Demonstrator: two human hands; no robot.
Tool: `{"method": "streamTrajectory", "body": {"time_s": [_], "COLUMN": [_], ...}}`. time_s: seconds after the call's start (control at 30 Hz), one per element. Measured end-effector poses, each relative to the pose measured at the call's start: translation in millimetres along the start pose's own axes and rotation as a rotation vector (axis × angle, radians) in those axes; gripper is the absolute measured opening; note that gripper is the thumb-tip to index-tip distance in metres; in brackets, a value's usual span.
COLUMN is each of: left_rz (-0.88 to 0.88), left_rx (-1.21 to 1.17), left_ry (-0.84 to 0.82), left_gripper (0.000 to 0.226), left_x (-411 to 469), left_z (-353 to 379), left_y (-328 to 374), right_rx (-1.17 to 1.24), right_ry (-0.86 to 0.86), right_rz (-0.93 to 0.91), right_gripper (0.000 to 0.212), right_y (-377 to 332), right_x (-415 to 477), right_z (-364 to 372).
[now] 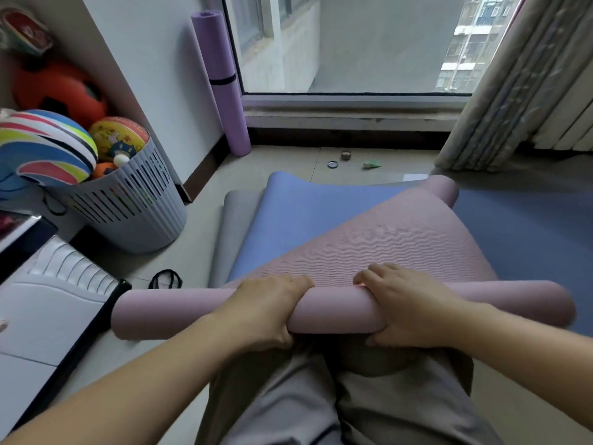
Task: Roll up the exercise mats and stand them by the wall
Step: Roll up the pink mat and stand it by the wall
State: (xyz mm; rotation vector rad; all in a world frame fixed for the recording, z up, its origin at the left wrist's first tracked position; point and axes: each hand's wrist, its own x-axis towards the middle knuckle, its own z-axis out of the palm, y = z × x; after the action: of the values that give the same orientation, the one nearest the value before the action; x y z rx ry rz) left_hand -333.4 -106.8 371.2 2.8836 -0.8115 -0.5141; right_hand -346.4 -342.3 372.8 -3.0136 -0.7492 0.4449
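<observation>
A pink exercise mat (pixel 407 242) lies partly rolled across my lap, its rolled part (pixel 337 311) running left to right and its flat ribbed part stretching away toward the window. My left hand (pixel 269 308) grips the roll left of centre, fingers over the top and thumb underneath. My right hand (pixel 407 308) grips it right of centre the same way. Under the pink mat lie a blue mat (pixel 308 207) and a grey mat (pixel 236 226), both flat on the floor. A purple rolled mat (pixel 221 81) with a black strap stands upright in the wall corner by the window.
A grey slatted basket (pixel 134 213) full of balls stands at the left by the wall. A white cabinet (pixel 41 313) is at the near left. A black elastic band (pixel 165 279) lies on the floor beside it. Small items (pixel 346 155) lie near the window sill; a curtain (pixel 513 85) hangs at right.
</observation>
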Motion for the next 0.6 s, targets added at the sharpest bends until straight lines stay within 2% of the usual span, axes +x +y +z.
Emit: {"method": "streamTrajectory", "body": {"time_s": [0.03, 0.1, 0.17, 0.3, 0.4, 0.5, 0.53, 0.6], "left_rz": [0.004, 0.025, 0.02, -0.021, -0.02, -0.028, -0.029, -0.01], "left_rx": [-0.035, -0.059, 0.007, 0.243, 0.231, 0.222, 0.213, 0.184], "left_ry": [-0.034, -0.075, -0.052, 0.121, 0.21, 0.316, 0.328, 0.267], "left_gripper": [0.059, 0.057, 0.061, 0.072, 0.073, 0.072, 0.071, 0.07], "left_x": [2.1, 6.2, 9.1, 8.5, 6.4, 2.4, -0.6, -7.1], "left_z": [-2.9, -8.4, -6.3, 10.1, 3.7, -20.4, -28.7, -42.9], "left_y": [-3.5, -8.8, -7.5, 3.8, 2.6, 2.9, 6.0, 13.9], "right_rx": [-0.075, -0.122, -0.059, 0.083, 0.109, 0.048, 0.015, 0.017], "right_ry": [0.082, 0.165, 0.129, -0.012, -0.064, 0.027, 0.024, -0.093], "right_rz": [-0.025, -0.049, -0.008, 0.019, 0.007, -0.016, -0.029, -0.04], "right_gripper": [0.078, 0.073, 0.06, 0.053, 0.049, 0.045, 0.044, 0.044], "right_y": [-1.4, -4.8, -3.9, 7.7, 11.7, 13.8, 14.0, 13.8], "right_x": [-2.6, -3.7, 0.4, 13.9, 18.6, 14.1, 11.1, 5.2], "right_z": [6.2, 11.6, 11.0, -4.9, -16.7, -47.8, -60.5, -78.6]}}
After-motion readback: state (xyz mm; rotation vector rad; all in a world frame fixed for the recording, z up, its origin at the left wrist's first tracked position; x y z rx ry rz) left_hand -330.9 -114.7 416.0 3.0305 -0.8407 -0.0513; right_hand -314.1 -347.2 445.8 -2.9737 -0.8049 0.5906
